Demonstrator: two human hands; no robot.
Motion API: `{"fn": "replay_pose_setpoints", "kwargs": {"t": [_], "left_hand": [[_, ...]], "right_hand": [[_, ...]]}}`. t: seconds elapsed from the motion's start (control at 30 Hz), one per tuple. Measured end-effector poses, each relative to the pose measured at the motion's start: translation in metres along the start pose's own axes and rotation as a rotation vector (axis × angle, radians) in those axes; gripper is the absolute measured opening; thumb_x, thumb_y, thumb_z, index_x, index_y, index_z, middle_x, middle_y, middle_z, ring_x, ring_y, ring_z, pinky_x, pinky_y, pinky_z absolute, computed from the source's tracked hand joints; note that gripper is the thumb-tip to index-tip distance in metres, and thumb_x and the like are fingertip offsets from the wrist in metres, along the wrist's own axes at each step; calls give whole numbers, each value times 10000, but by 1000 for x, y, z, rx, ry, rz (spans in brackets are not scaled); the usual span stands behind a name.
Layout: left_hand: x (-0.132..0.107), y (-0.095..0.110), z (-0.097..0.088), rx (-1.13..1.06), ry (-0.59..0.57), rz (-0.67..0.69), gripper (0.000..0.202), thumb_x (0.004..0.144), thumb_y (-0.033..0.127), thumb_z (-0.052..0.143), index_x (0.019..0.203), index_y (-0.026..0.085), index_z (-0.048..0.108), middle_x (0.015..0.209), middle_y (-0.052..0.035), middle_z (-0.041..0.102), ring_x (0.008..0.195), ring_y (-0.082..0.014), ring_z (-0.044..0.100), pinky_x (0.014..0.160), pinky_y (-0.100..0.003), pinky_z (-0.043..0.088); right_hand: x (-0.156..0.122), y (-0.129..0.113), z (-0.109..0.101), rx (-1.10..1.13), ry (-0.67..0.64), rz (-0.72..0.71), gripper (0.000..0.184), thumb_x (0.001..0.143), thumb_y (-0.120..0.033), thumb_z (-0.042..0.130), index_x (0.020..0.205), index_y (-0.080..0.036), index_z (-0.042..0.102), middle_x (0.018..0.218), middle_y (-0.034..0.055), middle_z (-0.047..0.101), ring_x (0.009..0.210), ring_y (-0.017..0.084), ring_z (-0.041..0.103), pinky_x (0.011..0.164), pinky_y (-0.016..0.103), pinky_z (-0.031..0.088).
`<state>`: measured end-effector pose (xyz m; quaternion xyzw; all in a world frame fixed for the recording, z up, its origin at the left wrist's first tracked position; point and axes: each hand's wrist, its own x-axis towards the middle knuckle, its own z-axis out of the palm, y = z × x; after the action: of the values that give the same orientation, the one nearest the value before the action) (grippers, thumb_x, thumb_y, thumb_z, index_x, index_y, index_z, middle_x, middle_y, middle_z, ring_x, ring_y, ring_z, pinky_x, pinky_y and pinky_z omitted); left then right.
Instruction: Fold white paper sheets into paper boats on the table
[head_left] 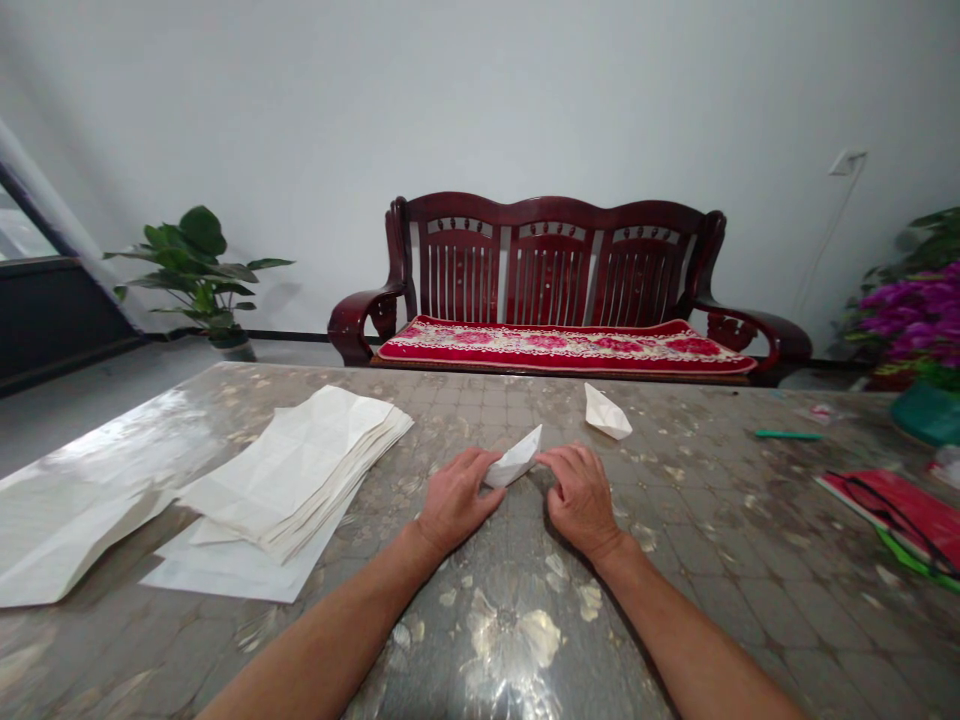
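Note:
A small folded white paper piece [516, 460] rests on the patterned table [510, 620] between my hands. My left hand [454, 500] pinches its left end with curled fingers. My right hand [579, 495] lies beside its right end, fingers bent down onto the table and touching the paper's edge. A second folded white paper shape [606, 413] sits a little farther back and to the right, apart from both hands. A stack of creased white sheets [300, 470] lies to the left of my left hand.
More loose white sheets [52, 530] lie at the far left. A green pen [787, 435], a red booklet [892, 505] and a teal pot of purple flowers [926, 360] are at right. Behind the table stands a dark wooden bench [559, 290] with a red cushion.

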<state>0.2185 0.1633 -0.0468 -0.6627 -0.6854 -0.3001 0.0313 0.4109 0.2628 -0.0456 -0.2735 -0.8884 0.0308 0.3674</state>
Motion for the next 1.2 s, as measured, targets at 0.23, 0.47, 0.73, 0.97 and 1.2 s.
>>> {"fn": "replay_pose_setpoints", "kwargs": {"t": [0.23, 0.47, 0.73, 0.97, 1.2], "left_hand": [[0, 5, -3, 95, -32, -80, 366, 813, 324, 681, 1163, 245, 609, 1080, -38, 659, 1006, -229, 637, 877, -333, 493], [-2, 4, 0, -63, -61, -90, 296, 835, 189, 623, 1125, 248, 611, 1105, -30, 638, 966, -187, 648, 841, -296, 513], [-7, 9, 4, -271, -83, 130, 308, 844, 189, 641, 1142, 255, 604, 1119, -22, 638, 1061, -171, 619, 938, -287, 498], [-7, 11, 3, -306, -137, 171, 360, 859, 180, 623, 1209, 253, 582, 1163, -35, 645, 1093, -172, 613, 969, -303, 494], [-2, 5, 10, -415, 60, 19, 326, 839, 129, 580, 1152, 221, 586, 1039, -30, 638, 878, -135, 640, 811, -287, 555]], "right_hand": [[-2, -2, 2, -24, -81, -34, 631, 670, -18, 470, 1265, -186, 597, 1016, 72, 654, 1035, 242, 510, 1093, 417, 327], [-4, -1, 7, -17, -167, -52, 698, 685, -24, 465, 1368, -156, 519, 1030, 91, 658, 990, 248, 511, 952, 380, 414], [-3, 2, 8, 48, -159, -13, 564, 692, -1, 455, 1202, -176, 616, 994, 74, 676, 953, 228, 538, 902, 341, 415], [-3, 6, 10, 84, -133, 50, 535, 646, 29, 440, 1085, -196, 646, 983, 54, 699, 964, 215, 567, 883, 317, 425], [-2, 9, 12, 100, -129, 87, 496, 621, 30, 427, 991, -212, 651, 946, 37, 699, 936, 210, 573, 862, 307, 427]]}}
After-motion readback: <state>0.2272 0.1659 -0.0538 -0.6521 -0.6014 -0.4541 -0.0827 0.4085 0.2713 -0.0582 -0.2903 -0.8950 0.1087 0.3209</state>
